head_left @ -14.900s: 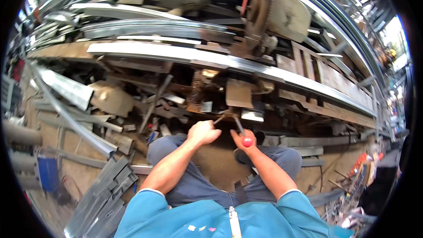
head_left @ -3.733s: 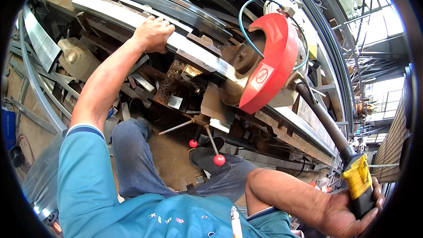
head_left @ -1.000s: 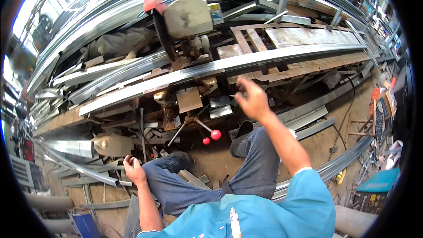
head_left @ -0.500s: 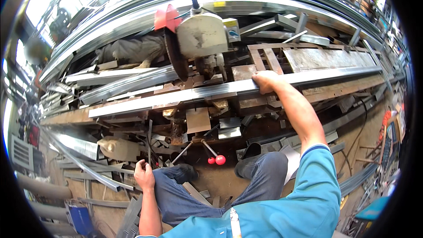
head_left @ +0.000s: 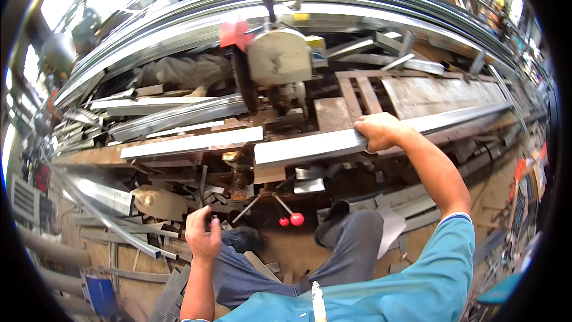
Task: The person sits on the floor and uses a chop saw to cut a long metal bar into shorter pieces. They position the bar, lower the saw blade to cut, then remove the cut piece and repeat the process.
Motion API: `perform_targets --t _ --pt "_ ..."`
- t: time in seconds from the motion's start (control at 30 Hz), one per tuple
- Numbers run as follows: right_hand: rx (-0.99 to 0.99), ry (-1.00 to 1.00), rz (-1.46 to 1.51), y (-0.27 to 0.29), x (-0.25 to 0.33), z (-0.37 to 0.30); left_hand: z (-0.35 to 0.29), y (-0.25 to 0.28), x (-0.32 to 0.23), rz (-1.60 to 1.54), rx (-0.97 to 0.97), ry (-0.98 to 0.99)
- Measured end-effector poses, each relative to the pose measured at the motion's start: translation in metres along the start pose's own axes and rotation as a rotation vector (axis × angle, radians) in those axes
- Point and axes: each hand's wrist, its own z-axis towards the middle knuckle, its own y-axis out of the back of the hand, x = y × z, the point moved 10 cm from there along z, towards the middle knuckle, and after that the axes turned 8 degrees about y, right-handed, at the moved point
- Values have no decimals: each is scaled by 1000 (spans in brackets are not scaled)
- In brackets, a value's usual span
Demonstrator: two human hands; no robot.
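My right hand (head_left: 379, 132) is closed around a long silvery metal profile (head_left: 310, 148), which runs from the middle of the saw bench out to the right. Its left end is tilted nearer to me. A separate shorter piece of profile (head_left: 196, 143) lies on the left side of the bench, apart from the held one. Behind the gap stands a cut-off saw (head_left: 277, 56) with a dark disc blade (head_left: 243, 83) and a red guard. My left hand (head_left: 204, 234) is raised beside my left knee, holding nothing that I can see, its fingers loosely apart.
Long metal profiles (head_left: 179, 39) are stacked along the back. Offcuts (head_left: 113, 226) litter the floor at left. A clamp handle with red balls (head_left: 297, 219) juts toward my legs. A beige jug-like container (head_left: 158, 203) lies below the bench; a metal plate (head_left: 441, 86) tops its right side.
My right hand has drawn the profile toward me and to the right, opening a gap from the left piece. My left hand has risen from beside my knee, its fingers loosening.
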Motion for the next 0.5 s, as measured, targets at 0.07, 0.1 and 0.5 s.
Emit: perform_targets --t 0.07,0.1,0.5 --pt "25 -17 42 -20 13 -41 21 -21 -122 117 200 -334" --pt "12 8 54 -33 23 -52 22 -39 -165 168 328 -444" --pt "-516 -38 100 -122 95 -196 -111 -198 -203 407 1343 -380"
